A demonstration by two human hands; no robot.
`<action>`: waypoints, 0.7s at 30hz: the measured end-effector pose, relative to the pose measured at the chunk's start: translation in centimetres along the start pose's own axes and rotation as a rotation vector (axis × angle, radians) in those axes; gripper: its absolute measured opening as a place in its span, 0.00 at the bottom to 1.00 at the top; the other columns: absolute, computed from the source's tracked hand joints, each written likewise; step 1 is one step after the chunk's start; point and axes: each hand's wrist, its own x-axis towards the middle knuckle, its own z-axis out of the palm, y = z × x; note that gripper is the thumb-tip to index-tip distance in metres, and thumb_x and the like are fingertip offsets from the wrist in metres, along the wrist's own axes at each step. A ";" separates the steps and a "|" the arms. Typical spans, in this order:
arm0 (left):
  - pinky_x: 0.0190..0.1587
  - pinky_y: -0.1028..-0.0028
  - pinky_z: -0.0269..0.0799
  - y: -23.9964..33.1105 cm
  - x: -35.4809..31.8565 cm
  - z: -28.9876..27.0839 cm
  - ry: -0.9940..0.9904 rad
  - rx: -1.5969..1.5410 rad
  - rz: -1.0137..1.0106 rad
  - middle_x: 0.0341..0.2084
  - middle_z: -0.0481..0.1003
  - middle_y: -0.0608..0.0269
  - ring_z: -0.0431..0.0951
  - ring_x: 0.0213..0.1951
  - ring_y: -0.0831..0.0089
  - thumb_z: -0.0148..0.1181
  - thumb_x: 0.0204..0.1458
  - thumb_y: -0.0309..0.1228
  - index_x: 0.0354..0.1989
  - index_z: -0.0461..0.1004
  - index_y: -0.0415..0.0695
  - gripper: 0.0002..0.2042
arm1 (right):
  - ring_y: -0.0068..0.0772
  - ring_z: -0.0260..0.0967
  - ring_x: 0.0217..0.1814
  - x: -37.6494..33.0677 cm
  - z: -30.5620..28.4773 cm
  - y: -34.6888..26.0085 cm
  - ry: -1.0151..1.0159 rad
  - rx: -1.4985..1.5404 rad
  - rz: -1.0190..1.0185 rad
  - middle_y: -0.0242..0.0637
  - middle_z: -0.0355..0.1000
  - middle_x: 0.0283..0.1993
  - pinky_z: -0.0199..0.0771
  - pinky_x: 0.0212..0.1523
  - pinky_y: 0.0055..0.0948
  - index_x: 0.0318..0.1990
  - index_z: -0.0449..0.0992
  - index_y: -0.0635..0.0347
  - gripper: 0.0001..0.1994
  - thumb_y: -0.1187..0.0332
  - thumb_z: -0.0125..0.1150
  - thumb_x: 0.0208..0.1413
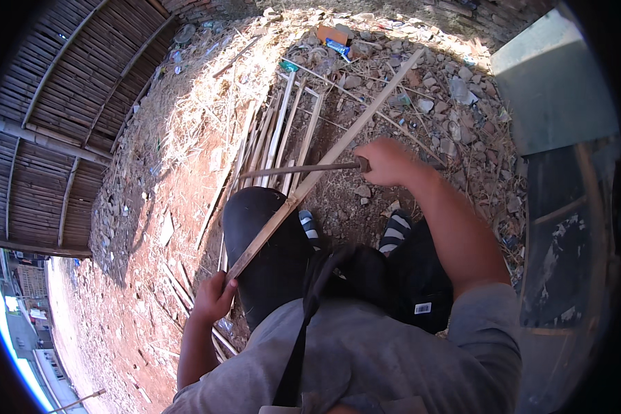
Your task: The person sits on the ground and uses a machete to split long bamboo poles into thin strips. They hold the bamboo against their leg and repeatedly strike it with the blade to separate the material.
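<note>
A long wooden strip [355,124] slants from lower left to upper right, passing over my bent left knee. My left hand [214,298] is closed around its near end. In my right hand [386,163] is a long, thin, rust-brown tool [290,169], possibly a blade seen edge-on; its exact kind is unclear. The tool points left and crosses the strip just beyond the knee. Whether the two touch cannot be told. Part of its handle is hidden inside my fist.
Several narrow wooden strips [276,138] lie on the ground ahead, with more [179,286] beside my left hand. Rubble [462,127] and straw cover the ground. A woven bamboo wall [62,83] stands at left, a grey panel [555,83] at right, a brick wall [455,17] behind.
</note>
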 end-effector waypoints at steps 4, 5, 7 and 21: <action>0.30 0.55 0.67 0.3 0.2 -0.6 -0.007 0.027 -0.011 0.18 0.71 0.44 0.74 0.25 0.44 0.56 0.61 0.48 0.26 0.68 0.37 0.23 | 0.54 0.76 0.37 0.8 -0.7 5.0 0.203 0.148 0.229 0.46 0.76 0.31 0.75 0.40 0.49 0.33 0.78 0.56 0.06 0.67 0.64 0.47; 0.30 0.55 0.67 0.3 0.3 -0.8 -0.013 0.047 -0.021 0.18 0.70 0.43 0.74 0.25 0.44 0.56 0.61 0.48 0.26 0.68 0.37 0.23 | 0.54 0.76 0.37 0.7 -0.9 4.8 0.200 0.115 0.204 0.46 0.76 0.32 0.75 0.40 0.49 0.33 0.78 0.56 0.07 0.67 0.64 0.47; 0.30 0.54 0.66 0.3 0.1 -0.9 -0.014 0.034 -0.026 0.18 0.70 0.43 0.74 0.25 0.43 0.56 0.61 0.48 0.26 0.68 0.37 0.23 | 0.54 0.76 0.38 0.2 -0.8 2.0 0.130 0.047 0.132 0.46 0.77 0.34 0.76 0.41 0.49 0.35 0.78 0.57 0.08 0.67 0.64 0.47; 0.28 0.51 0.67 0.4 -0.5 0.9 0.122 0.150 0.039 0.16 0.71 0.45 0.75 0.24 0.40 0.58 0.59 0.46 0.26 0.65 0.39 0.22 | 0.54 0.77 0.41 0.2 -0.8 -0.2 0.074 0.004 0.134 0.48 0.79 0.37 0.77 0.43 0.47 0.44 0.80 0.59 0.14 0.68 0.63 0.49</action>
